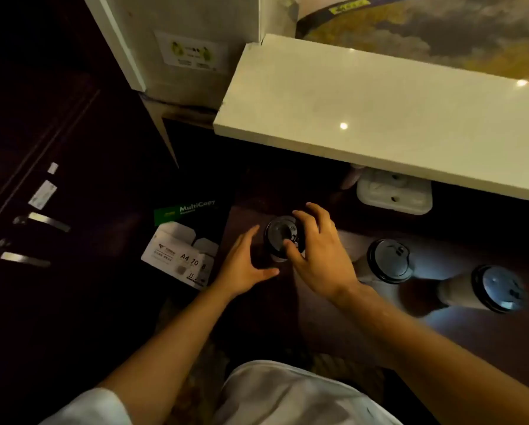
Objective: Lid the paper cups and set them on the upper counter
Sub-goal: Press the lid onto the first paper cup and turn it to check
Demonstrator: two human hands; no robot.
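A paper cup with a dark lid (280,236) stands on the dark lower counter (379,326). My right hand (315,253) rests over the lid, thumb on top and fingers curled round its far rim. My left hand (246,265) is just left of the cup, fingers spread, holding nothing. Two more lidded cups stand to the right: one (387,260) close by, another (493,288) farther right. The white upper counter (364,111) runs above them and carries no cups in view.
A box of A4 copy paper (185,250) stands left of the cup. A white lidded tray (393,193) sits under the upper counter's edge. A dark cabinet with metal handles (42,222) fills the left side. A white pillar (171,47) rises behind.
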